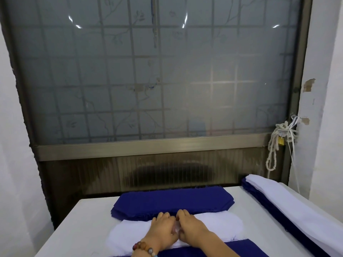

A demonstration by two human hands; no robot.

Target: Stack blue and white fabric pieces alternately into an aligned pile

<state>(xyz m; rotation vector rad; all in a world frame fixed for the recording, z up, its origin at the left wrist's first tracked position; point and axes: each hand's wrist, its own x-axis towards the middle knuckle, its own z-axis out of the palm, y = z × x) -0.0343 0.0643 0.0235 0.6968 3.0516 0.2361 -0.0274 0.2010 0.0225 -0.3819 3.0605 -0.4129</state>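
A stack of blue fabric pieces (172, 202) lies across the far middle of the white table (81, 223). In front of it sits a stack of white fabric pieces (130, 236). My left hand (163, 230) and my right hand (193, 229) rest side by side, palms down, on the middle of the white stack, fingertips at its far edge where it meets the blue stack. The thumbs touch the white cloth between the hands; whether they pinch it I cannot tell. Another blue piece (241, 249) lies at the near edge, partly under my forearms.
Along the table's right side runs a long pile of blue and white fabric pieces (278, 197) with white on top. A frosted window (157, 71) and dark panel stand right behind the table. A knotted white cord (274, 143) hangs at the right.
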